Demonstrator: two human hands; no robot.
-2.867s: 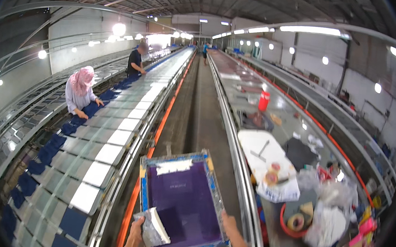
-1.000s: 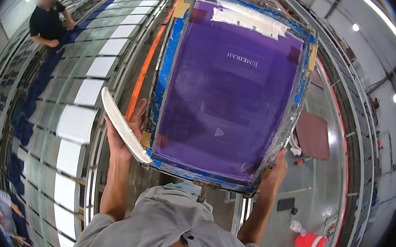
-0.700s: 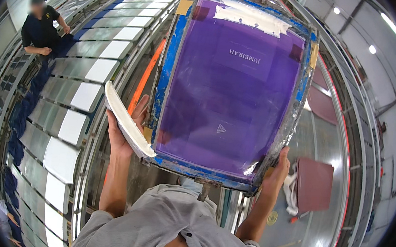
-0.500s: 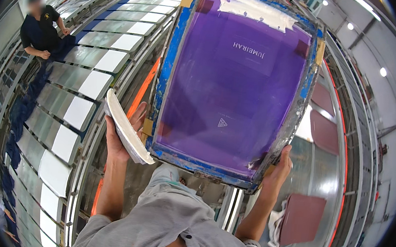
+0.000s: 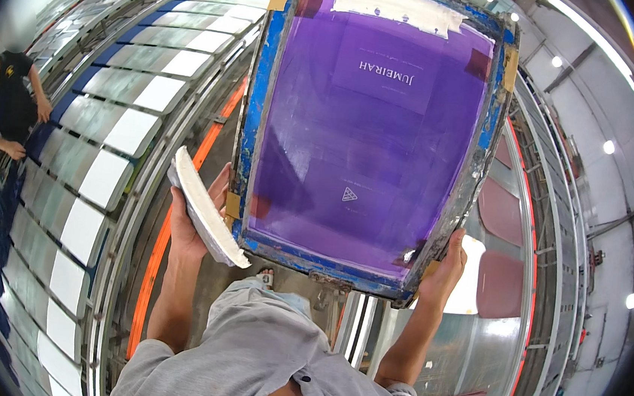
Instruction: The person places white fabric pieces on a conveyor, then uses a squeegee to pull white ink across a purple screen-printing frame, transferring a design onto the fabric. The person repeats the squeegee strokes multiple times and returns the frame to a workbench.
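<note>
A screen-printing frame (image 5: 252, 109) is held up in front of me, with blue, paint-worn edges. Across it stretches purple mesh (image 5: 383, 136) with small printed lettering and a triangle mark, and thick white ink (image 5: 394, 7) lies along the far end. My right hand (image 5: 442, 273) grips the frame's near right corner, thumb on top. At the near left, my left hand (image 5: 187, 236) is closed around a squeegee (image 5: 209, 207) coated in white ink. Its fingers, partly hidden behind the squeegee, reach to the frame's left edge.
A long row of printing pallets with white pieces (image 5: 104, 172) runs along the left, beside an orange rail (image 5: 169, 249). On the right table lie maroon pieces (image 5: 499, 286) and a white piece (image 5: 467, 275). A co-worker (image 5: 9, 96) stands at the far left.
Both hands still hold the frame and squeegee, which stay nearly in place before me. The surroundings have shifted: the co-worker appears farther left and lower, and the maroon pieces sit lower.
</note>
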